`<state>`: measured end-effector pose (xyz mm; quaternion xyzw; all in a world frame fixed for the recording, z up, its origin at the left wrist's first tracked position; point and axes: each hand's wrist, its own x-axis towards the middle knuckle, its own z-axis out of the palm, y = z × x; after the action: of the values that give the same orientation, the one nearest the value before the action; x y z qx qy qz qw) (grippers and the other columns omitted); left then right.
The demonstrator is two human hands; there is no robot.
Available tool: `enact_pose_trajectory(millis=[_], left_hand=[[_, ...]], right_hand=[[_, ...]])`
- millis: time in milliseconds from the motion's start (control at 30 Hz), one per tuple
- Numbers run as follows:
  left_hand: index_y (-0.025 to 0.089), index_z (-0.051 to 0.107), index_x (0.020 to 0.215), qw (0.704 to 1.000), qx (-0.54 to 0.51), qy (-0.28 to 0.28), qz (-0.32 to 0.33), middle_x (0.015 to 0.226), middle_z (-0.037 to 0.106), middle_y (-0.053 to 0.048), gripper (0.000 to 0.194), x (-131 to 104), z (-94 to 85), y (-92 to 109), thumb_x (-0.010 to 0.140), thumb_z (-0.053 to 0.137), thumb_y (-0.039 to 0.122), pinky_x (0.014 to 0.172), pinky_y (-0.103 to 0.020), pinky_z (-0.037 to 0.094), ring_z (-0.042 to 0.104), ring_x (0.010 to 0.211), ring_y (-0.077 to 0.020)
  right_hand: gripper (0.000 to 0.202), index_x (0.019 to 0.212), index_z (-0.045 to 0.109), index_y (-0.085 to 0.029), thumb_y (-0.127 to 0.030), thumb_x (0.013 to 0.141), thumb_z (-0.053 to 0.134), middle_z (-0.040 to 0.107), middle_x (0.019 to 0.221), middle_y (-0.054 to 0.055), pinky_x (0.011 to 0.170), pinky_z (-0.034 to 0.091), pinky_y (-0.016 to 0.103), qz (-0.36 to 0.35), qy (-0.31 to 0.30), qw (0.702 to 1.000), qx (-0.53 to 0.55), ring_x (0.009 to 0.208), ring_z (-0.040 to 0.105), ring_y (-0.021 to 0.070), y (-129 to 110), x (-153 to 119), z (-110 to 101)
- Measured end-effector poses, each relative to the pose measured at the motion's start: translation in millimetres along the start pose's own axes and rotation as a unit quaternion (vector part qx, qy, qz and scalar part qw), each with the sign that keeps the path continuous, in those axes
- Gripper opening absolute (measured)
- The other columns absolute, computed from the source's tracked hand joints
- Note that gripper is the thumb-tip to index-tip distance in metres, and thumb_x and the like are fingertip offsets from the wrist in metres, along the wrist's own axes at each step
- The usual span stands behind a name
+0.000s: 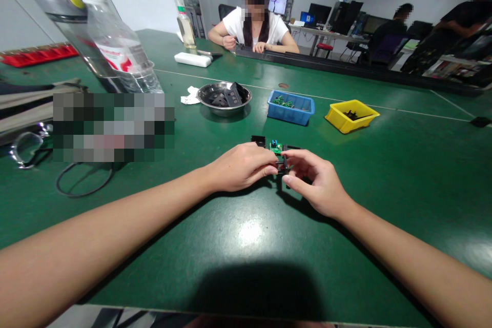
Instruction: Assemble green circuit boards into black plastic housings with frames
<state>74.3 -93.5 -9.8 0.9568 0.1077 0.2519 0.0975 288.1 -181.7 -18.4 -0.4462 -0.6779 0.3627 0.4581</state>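
Both hands meet over the green table (238,210), on a small black plastic part (285,164) with thin prongs. My left hand (246,164) pinches its left side with thumb and fingers. My right hand (317,177) has its thumb and index finger on the right side, the other fingers curled behind. Just beyond the fingertips lies a small green circuit board (275,148) with a blue component on top. A black block-shaped piece (259,140) sits behind my left hand. The fingers partly cover the black part, so its full shape is hidden.
Across the back stand a metal bowl (225,110) of black casings, a blue bin (290,114) with circuit boards and a yellow bin (348,124) with black parts. Bottles (119,48), a cable loop (85,195) and glasses (26,148) are at left. A person (255,20) sits opposite.
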Motion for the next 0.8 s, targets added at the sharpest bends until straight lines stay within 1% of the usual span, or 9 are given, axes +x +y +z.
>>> enact_pose_trajectory(millis=[200,500,700,800], left_hand=[[0.017,0.065,0.100,1.000,0.005,-0.010,-0.018,0.079,0.069,-0.005,0.044,-1.1,0.8,0.4,0.109,0.032,0.045,0.074,-0.028,0.043,0.062,0.073,-0.0169],[0.016,0.062,0.095,0.999,0.017,0.022,0.016,0.080,0.070,-0.005,0.040,-0.1,2.4,-0.2,0.110,0.034,0.041,0.068,-0.026,0.041,0.060,0.068,-0.0157],[0.017,0.062,0.096,1.000,0.018,0.006,-0.001,0.080,0.070,-0.005,0.040,-0.8,2.3,-0.4,0.110,0.034,0.041,0.068,-0.027,0.041,0.061,0.069,-0.0161],[0.017,0.062,0.096,1.000,0.016,0.008,0.000,0.081,0.071,-0.005,0.039,-1.1,2.0,-0.1,0.109,0.035,0.041,0.068,-0.027,0.042,0.061,0.069,-0.0161]], right_hand=[[0.039,0.120,0.064,-0.021,-0.031,0.084,0.075,0.067,0.090,0.003,0.057,0.052,0.027,0.001,-0.002,1.000,0.001,0.065,0.061,0.0128,0.7,-0.1,-0.3],[0.039,0.120,0.064,-0.021,-0.030,0.084,0.075,0.067,0.090,0.003,0.058,0.053,0.026,-0.002,0.004,1.000,-0.001,0.066,0.061,0.0129,1.2,-0.3,-0.2],[0.039,0.120,0.063,-0.021,-0.030,0.084,0.075,0.067,0.090,0.003,0.057,0.053,0.026,0.002,0.004,1.000,0.002,0.066,0.061,0.0130,0.5,0.0,-0.2],[0.039,0.120,0.063,-0.021,-0.030,0.084,0.075,0.067,0.089,0.002,0.057,0.052,0.026,0.004,0.004,1.000,0.004,0.066,0.061,0.0129,0.5,0.1,-0.2]])
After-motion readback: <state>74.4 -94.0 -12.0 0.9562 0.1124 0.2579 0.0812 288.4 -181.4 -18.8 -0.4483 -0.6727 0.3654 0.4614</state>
